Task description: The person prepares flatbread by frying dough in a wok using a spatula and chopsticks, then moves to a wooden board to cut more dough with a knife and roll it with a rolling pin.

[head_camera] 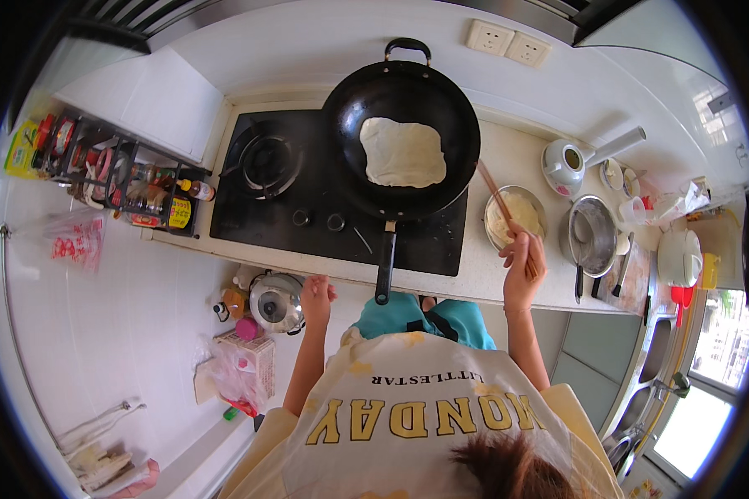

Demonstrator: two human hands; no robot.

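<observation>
My right hand (523, 267) grips a pair of wooden chopsticks (499, 203), their tips near the right rim of a black wok (424, 90). A flat, pale sheet of dough (404, 153) with uneven edges lies in the wok, apart from the chopsticks. Below the chopsticks, a round metal dish (489, 232) holds pale flat pieces of food (524, 212). The wok sits on the right side of a black gas hob (274, 218), its long handle (385, 265) pointing towards me. My left hand (318, 295) hangs before the counter edge, empty, fingers loosely bent.
A second burner (265, 159) is at left, beside a rack of condiments (125, 174). On the right stand a white pot (563, 167), a metal basin (592, 265) and an electric kettle (677, 257). A lidded metal pot (277, 302) stands below the counter at left.
</observation>
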